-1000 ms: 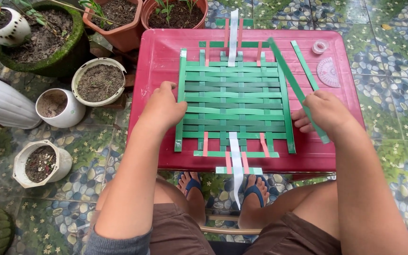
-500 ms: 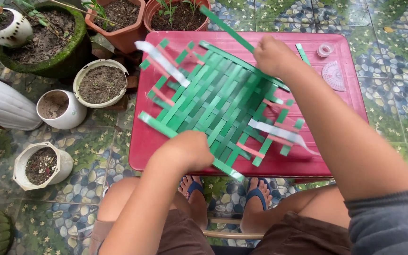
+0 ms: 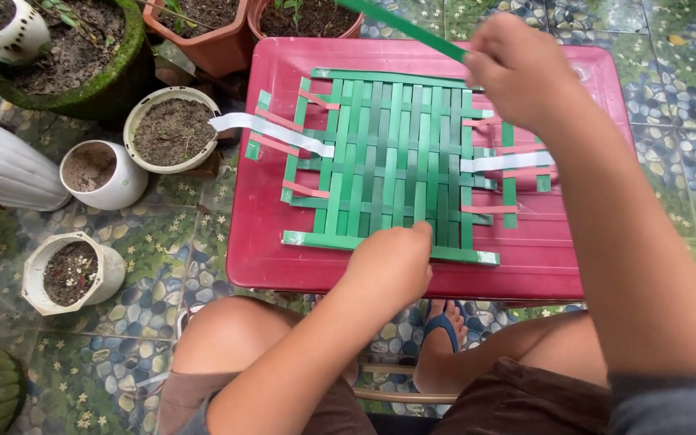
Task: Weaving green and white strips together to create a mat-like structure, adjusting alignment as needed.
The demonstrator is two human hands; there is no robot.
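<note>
In the head view, the left hand (image 3: 390, 266) pressed flat, grasping nothing, on the near edge of the woven mat of green paper strips (image 3: 392, 161), which lay on the red plastic table (image 3: 267, 242). The right hand (image 3: 521, 68), over the mat's far right corner, pinched a loose long green strip (image 3: 400, 24) that slanted up and leftward from its fingers.

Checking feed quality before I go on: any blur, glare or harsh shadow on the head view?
Head view: even, soft daylight, no glare; woven green mat sharp on the red table; raised right hand with its green strip slightly motion-blurred; left hand casts faint shadow.
</note>
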